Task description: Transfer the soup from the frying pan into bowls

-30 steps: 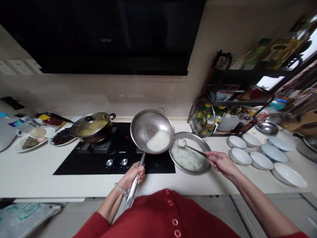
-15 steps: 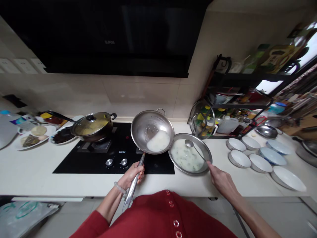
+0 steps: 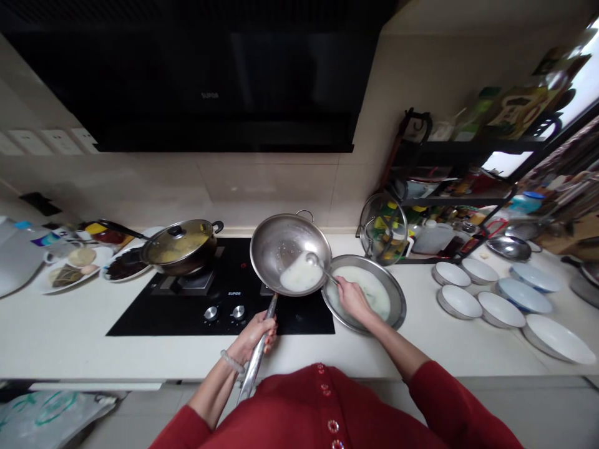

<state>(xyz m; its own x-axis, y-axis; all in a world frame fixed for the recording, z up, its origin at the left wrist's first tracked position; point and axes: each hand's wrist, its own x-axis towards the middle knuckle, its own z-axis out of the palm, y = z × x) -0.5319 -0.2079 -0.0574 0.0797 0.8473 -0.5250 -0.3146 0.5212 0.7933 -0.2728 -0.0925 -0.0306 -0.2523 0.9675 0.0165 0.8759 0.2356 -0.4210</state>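
Looks part-way through, by my read: milky liquid is in two places, a pool in the wok [image 3: 276, 242] and a larger amount, with dark green bits, in the metal basin [image 3: 398, 310]. So the ladling reads as under way, not finished. From this view alone I can't call which way the liquid goes.

Left hand [image 3: 257, 335]: fingers closed round the wok's long handle, thumb on top. The wok sits over the right side of the stove [image 3: 154, 318], tilted, with the liquid gathered toward the near right.

Right hand [image 3: 354, 297]: fingers closed on the ladle [image 3: 312, 258] handle, hand above the basin. Ladle head is inside the wok at the far edge of the pool; can't tell if it's dipped or just above.

Basin is on the desk [image 3: 187, 358], right beside the wok. Rims overlap in view; contact unclear.

Left to do, judging by levels: the wok pool isn't cleared and the basin isn't drained.

Elsewhere: lidded pot [image 3: 180, 246] on the left burner, plates of food [image 3: 68, 271] further left, white bowls [image 3: 459, 302] grouped well right of the basin. Neither hand is at those.
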